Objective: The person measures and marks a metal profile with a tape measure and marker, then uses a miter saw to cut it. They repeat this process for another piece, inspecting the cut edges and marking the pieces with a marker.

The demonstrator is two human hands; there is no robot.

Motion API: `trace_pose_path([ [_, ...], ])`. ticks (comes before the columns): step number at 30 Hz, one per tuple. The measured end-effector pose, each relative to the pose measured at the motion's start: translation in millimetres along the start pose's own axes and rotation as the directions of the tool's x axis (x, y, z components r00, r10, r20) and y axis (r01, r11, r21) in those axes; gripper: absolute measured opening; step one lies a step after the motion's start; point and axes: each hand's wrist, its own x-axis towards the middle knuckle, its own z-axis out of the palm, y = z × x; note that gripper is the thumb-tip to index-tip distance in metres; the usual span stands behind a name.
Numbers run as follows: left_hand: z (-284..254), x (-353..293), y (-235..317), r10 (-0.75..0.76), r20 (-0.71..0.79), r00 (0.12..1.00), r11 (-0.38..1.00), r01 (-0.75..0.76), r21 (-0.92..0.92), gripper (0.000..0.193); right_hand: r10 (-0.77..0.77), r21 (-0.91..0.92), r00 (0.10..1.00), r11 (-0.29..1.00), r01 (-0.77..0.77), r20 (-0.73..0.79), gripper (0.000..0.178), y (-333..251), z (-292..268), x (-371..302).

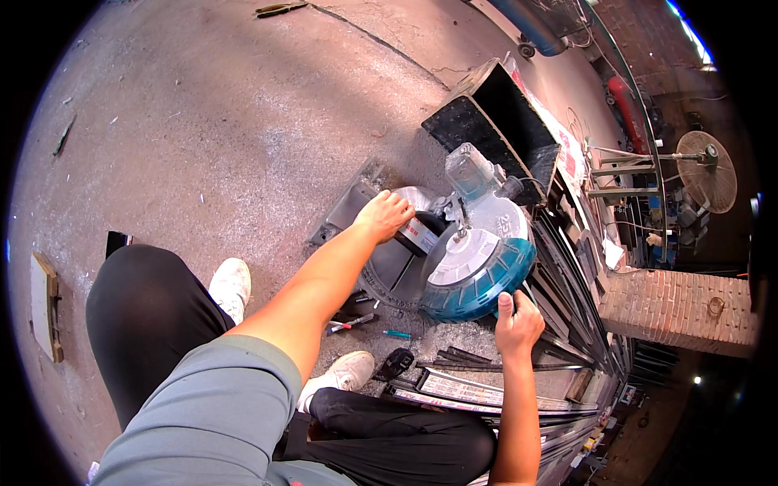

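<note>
Left hand (386,217) is curled on a dark, straight, white-labelled bar (417,236), its length slanting rightward to the teal-and-grey round-guarded saw (478,281); right hand (519,324)'s farther from the bar, fisted at the saw's near edge.

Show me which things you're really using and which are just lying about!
Probably in use:
round teal-and-grey power saw, with the right grip on it
dark piece with a white label, at the left grip

Probably just about:
pliers-like tool with yellowish handles
pale flat board with a wooden edge
round grey wire fan
</note>
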Motion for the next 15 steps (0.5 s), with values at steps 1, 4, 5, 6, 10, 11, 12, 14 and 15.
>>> trace_pose_path([
  [1,0.3,-0.1,-0.2,-0.001,-0.001,1.000,1.000,0.001,-0.004,0.043,-0.002,0.002,1.000,1.000,0.002,0.001,0.079,-1.2,-0.7,0.2],
  [4,-1.5,0.4,0.4,-0.001,0.005,1.000,1.000,0.001,-0.015,0.044,-0.005,0.007,1.000,1.000,0.005,-0.006,0.079,-2.0,-0.3,-0.6],
  [5,-2.5,0.3,0.6,-0.001,0.014,1.000,1.000,0.001,-0.019,0.044,-0.005,0.009,1.000,1.000,0.005,-0.011,0.079,-1.8,-0.1,-1.1],
  [6,-3.0,0.5,0.2,-0.001,0.024,1.000,1.000,0.001,-0.022,0.045,-0.006,0.008,1.000,1.000,0.006,-0.014,0.079,-1.6,0.0,-1.0],
  [10,-4.6,-0.6,0.0,0.004,0.018,1.000,1.000,-0.003,-0.023,0.045,-0.009,-0.003,1.000,1.000,0.009,-0.019,0.080,-0.9,0.8,-0.6],
  [11,-5.0,-0.2,-0.2,0.003,0.020,1.000,1.000,-0.003,-0.022,0.045,-0.010,-0.007,1.000,1.000,0.010,-0.019,0.080,-0.9,1.2,-0.3],
  [12,-5.2,0.2,-0.1,0.004,0.023,1.000,1.000,-0.003,-0.019,0.046,-0.008,-0.002,1.000,1.000,0.008,-0.015,0.080,-0.8,1.3,-0.6],
  [14,-5.6,-0.7,0.1,0.001,0.027,1.000,1.000,-0.001,-0.020,0.045,-0.004,0.008,1.000,1.000,0.004,-0.008,0.081,-0.8,1.0,-0.9],
  [15,-5.5,-0.6,-0.3,-0.001,0.028,1.000,1.000,0.001,-0.020,0.045,-0.002,0.008,1.000,1.000,0.002,-0.005,0.081,-0.7,0.9,-0.8],
])
